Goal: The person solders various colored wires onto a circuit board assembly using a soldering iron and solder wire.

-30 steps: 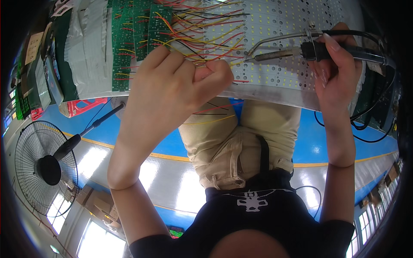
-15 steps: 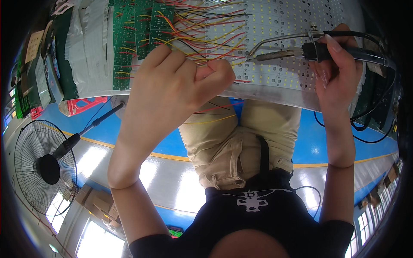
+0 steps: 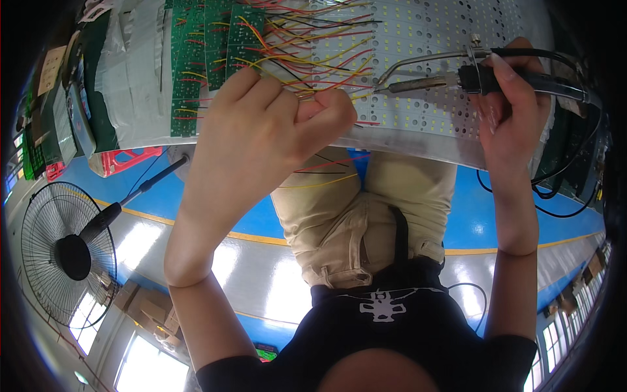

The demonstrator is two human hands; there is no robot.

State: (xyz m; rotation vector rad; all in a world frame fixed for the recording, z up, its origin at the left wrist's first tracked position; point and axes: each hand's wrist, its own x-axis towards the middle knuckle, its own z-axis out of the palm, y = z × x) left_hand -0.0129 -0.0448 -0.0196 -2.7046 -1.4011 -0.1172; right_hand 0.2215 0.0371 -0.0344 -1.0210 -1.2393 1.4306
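Observation:
My right hand (image 3: 516,108) grips a soldering iron (image 3: 424,83) with a thin curved metal feed tube (image 3: 418,59) clamped alongside it. The iron's tip and the tube's end meet over a white LED board panel (image 3: 405,108), next to the end of a yellow wire (image 3: 361,97). That wire runs from the closed fingers of my left hand (image 3: 271,117), thumb and forefinger pinched together. Green circuit boards (image 3: 186,78) lie left of the panel, with red, yellow and black wires (image 3: 326,62) reaching across onto it. The pinch point itself is hidden by my fingers.
Black cables (image 3: 568,85) trail from the iron down the right side. Loose wire ends (image 3: 326,171) hang past the table's near edge above my lap. A standing fan (image 3: 72,255) is at the left, near a red crate (image 3: 127,160). White sheeting (image 3: 134,78) covers the table's left part.

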